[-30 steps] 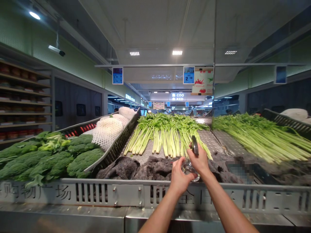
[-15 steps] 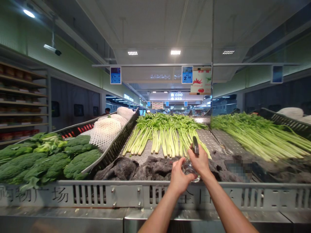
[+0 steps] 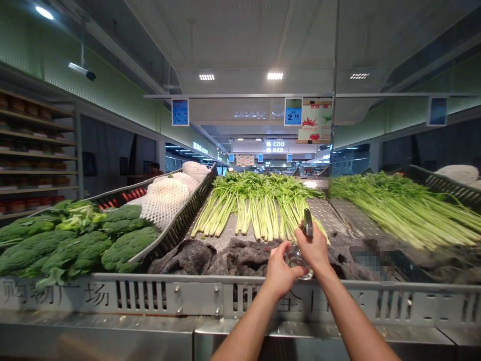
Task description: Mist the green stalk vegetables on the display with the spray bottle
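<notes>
A clear bottle with a dark curved head, which looks like a spray bottle, is between my hands above the front of the display. My left hand curls around its left side. My right hand is closed on its upper part, just below the dark head. The fingers of both hands hide much of the bottle. Beyond it, bunches of celery lie on a sloping metal surface, leaves to the back. A crumpled dark grey cloth runs along the front, below the stalks.
On the left are heads of broccoli and net-wrapped white produce, parted from the celery by a black slatted divider. A grey slotted rail edges the front. A mirror panel on the right reflects the celery.
My view has shifted slightly, so the display sits a little higher in it. Both hands, still on the bottle, are slightly farther right in the view.
</notes>
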`<action>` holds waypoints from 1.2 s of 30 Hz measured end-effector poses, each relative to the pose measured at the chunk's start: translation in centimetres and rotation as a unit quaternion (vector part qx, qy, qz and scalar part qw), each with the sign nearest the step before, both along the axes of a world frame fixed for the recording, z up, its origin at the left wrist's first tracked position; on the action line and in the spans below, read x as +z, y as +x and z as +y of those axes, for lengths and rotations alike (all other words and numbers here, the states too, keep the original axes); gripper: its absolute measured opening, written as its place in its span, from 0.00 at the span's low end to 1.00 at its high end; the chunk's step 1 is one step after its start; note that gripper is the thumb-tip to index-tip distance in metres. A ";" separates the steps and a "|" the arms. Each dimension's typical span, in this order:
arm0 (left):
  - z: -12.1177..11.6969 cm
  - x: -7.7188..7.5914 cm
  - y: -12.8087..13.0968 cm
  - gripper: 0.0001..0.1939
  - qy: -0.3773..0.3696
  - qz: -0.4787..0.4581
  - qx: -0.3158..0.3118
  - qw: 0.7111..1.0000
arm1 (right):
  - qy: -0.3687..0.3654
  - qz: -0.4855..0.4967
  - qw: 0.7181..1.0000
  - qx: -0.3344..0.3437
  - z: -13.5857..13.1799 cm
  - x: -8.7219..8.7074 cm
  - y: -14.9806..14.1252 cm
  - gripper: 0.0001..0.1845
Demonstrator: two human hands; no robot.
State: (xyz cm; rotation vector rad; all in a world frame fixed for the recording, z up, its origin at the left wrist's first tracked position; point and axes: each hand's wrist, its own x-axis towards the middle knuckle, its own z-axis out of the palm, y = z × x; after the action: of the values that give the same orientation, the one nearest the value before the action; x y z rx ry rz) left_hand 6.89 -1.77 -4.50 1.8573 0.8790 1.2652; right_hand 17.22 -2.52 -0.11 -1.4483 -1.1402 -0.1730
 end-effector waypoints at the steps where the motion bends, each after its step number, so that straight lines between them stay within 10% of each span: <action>1: 0.0 0.0 0.0 0.34 0.000 -0.002 -0.001 1.000 | -0.001 0.000 1.000 -0.001 0.0 0.0 0.0 0.15; 27: 1.0 -0.2 0.3 0.30 -0.018 -0.060 -0.111 0.992 | -0.018 -0.034 0.998 -0.059 0.0 0.0 -0.4 0.16; 36: 2.2 1.8 -0.6 0.24 0.004 -0.130 -0.151 0.980 | -0.024 0.043 0.994 0.101 0.4 0.4 -2.9 0.20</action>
State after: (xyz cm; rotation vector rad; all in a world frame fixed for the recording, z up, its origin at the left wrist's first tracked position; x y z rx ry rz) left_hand 6.26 0.44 -2.67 1.7060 0.4344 1.2804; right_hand 14.37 -2.11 0.34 -1.3586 -1.2191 0.0574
